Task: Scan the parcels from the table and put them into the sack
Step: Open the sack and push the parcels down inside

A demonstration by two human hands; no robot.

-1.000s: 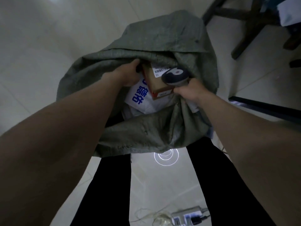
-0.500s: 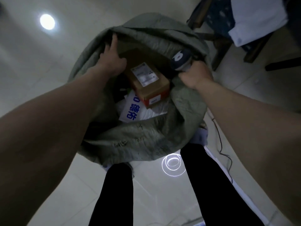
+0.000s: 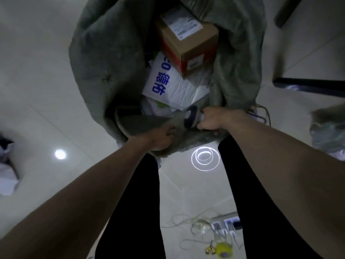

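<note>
Green-grey woven sack (image 3: 104,58) standing open on the pale tiled floor (image 3: 37,81), mouth gaping toward the camera. Inside, at the far side: a brown cardboard box (image 3: 188,43) with a white shipping label on top and a red band along its left face. Just nearer, partly under the box: a white padded mailer (image 3: 177,88) printed with blue characters. More white packaging below that, too crumpled and dim to identify.

Left hand (image 3: 160,136) at the near rim of the sack, fingers curled into the fabric, gripping it. Right hand (image 3: 214,118) just to the right, also at the near rim, wrapped round the handle of a dark blue and white handheld scanner (image 3: 191,118); scanner head pointing left, lying against the sack's edge. Whether the right fingers also pinch sack fabric: cannot tell.

Both forearms reaching forward from the near corners. Black trouser legs (image 3: 134,202) below them, straddling a bright ring-shaped light reflection (image 3: 205,157) on the floor.

Near right on the floor: a white power strip (image 3: 226,221) with tangled pale cords, and beside it a yellow tape roll (image 3: 224,250). Far right: dark furniture legs (image 3: 308,86). Left edge: pale bundles, indistinct.
</note>
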